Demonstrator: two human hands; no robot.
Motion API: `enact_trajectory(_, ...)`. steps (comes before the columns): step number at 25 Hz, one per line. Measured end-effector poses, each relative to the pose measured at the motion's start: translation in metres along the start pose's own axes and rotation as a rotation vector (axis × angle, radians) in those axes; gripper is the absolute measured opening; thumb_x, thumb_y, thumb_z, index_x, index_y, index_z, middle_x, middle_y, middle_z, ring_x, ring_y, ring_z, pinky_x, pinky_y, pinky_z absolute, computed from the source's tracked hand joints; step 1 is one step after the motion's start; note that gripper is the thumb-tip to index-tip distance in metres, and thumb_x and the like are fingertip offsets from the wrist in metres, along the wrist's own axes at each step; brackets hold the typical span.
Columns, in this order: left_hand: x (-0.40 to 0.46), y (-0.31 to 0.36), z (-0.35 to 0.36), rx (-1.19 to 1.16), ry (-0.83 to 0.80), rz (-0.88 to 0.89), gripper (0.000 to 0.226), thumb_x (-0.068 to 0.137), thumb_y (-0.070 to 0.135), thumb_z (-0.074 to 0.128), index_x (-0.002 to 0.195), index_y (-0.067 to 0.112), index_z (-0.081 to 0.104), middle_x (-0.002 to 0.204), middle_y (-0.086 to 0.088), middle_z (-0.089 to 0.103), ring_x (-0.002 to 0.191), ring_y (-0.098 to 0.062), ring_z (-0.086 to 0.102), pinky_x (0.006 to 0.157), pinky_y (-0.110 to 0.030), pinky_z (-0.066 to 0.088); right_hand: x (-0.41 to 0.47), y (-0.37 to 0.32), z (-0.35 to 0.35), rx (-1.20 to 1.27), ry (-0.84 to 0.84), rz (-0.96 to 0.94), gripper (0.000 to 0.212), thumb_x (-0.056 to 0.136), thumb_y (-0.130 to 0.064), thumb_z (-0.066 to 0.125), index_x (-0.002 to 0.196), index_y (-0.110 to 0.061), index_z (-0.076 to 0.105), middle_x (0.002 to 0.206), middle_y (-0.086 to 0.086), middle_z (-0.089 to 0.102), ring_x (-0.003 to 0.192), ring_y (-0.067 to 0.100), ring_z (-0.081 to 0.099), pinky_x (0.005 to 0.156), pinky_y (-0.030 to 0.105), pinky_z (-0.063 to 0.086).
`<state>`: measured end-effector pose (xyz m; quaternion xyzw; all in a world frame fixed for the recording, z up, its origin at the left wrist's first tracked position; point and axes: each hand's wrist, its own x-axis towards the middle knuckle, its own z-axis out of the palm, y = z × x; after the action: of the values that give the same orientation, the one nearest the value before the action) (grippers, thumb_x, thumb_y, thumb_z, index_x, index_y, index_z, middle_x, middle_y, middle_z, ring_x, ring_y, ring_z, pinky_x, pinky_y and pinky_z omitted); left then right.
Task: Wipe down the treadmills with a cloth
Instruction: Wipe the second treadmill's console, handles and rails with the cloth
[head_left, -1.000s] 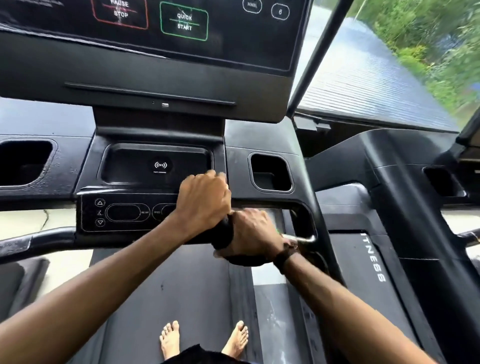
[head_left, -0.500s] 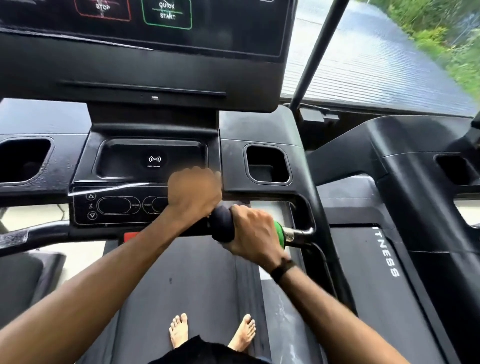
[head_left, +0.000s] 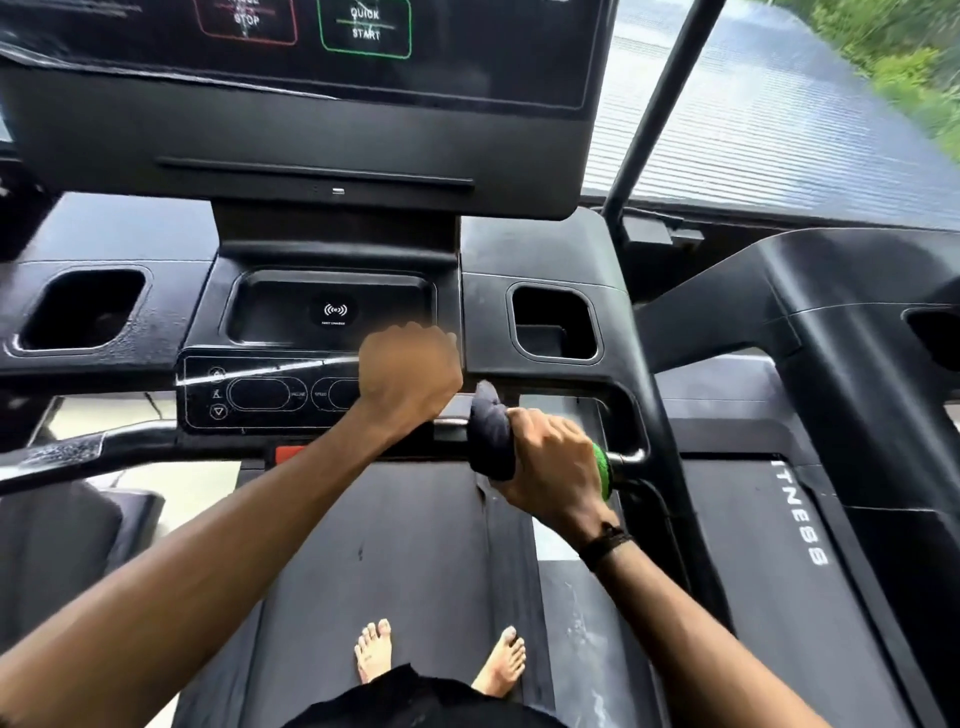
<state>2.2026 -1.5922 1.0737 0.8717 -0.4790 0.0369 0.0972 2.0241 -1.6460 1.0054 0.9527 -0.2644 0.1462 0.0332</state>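
I stand barefoot on a black treadmill, facing its console (head_left: 317, 312). A metal handlebar (head_left: 72, 452) runs across below the button panel. My right hand (head_left: 550, 462) is shut on a dark cloth (head_left: 491, 436) wrapped around the bar's right part; a green edge of the cloth (head_left: 601, 465) shows at the hand's right side. My left hand (head_left: 410, 371) is a closed fist just left of the cloth, over the bar and the right end of the button panel. Whether it grips the bar is hidden by blur and by the hand itself.
A large screen (head_left: 311, 78) with stop and quick start boxes hangs above the console. Cup recesses (head_left: 553, 322) sit on either side. A second black treadmill (head_left: 841, 364) stands close on the right. The belt (head_left: 395, 561) lies under my feet. A window faces a roof and greenery.
My right hand has slid the cloth rightward along the handlebar, away from the left hand, exposing the cloth's dark bunch and green edge. The left fist has stayed by the button panel.
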Motion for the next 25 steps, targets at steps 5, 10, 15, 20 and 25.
enact_trajectory(5,0.000,-0.001,0.002,0.023,0.022,0.005,0.045,0.097,0.025,0.047,0.061,0.005,0.063,0.069,-0.017,0.066,0.063,-0.038,0.062,0.055,-0.033,0.030,0.051,0.040,-0.024,0.309,-0.727,0.038,0.061,0.051,-0.072,0.080,0.085,-0.024,0.064,0.078,-0.004,0.067,0.075,0.024,0.063,0.064,0.032,0.043)
enact_trajectory(10,0.000,-0.001,0.005,0.038,0.042,-0.016,0.044,0.091,0.022,0.056,0.050,0.006,0.057,0.056,-0.015,0.061,0.049,-0.034,0.056,0.050,-0.030,0.025,-0.011,0.019,0.006,0.024,-0.036,0.054,0.048,0.060,-0.058,0.077,0.082,-0.019,0.057,0.073,0.001,0.065,0.065,0.029,0.063,0.060,0.034,0.042)
enact_trajectory(15,-0.001,-0.003,0.005,0.030,0.056,0.000,0.044,0.090,0.020,0.058,0.049,0.005,0.056,0.055,-0.017,0.060,0.047,-0.035,0.056,0.050,-0.029,0.026,0.044,0.062,-0.020,0.320,-0.805,0.084,0.067,0.042,-0.077,0.075,0.082,-0.024,0.065,0.073,-0.006,0.069,0.070,0.018,0.065,0.065,0.032,0.053)
enact_trajectory(20,0.000,-0.003,0.007,0.043,0.082,-0.017,0.043,0.087,0.019,0.062,0.047,0.006,0.055,0.052,-0.017,0.059,0.045,-0.035,0.057,0.050,-0.028,0.025,-0.016,0.050,0.005,0.068,-0.161,0.117,0.057,0.063,-0.071,0.064,0.095,-0.024,0.064,0.080,-0.004,0.067,0.072,0.024,0.064,0.070,0.034,0.046)
enact_trajectory(25,0.000,-0.002,0.006,0.071,0.060,-0.004,0.046,0.094,0.024,0.053,0.053,0.003,0.060,0.058,-0.018,0.062,0.051,-0.037,0.059,0.051,-0.031,0.024,0.002,0.079,-0.013,0.143,-0.462,0.068,0.056,0.059,-0.073,0.064,0.084,-0.023,0.063,0.077,-0.002,0.068,0.071,0.026,0.064,0.068,0.034,0.049)
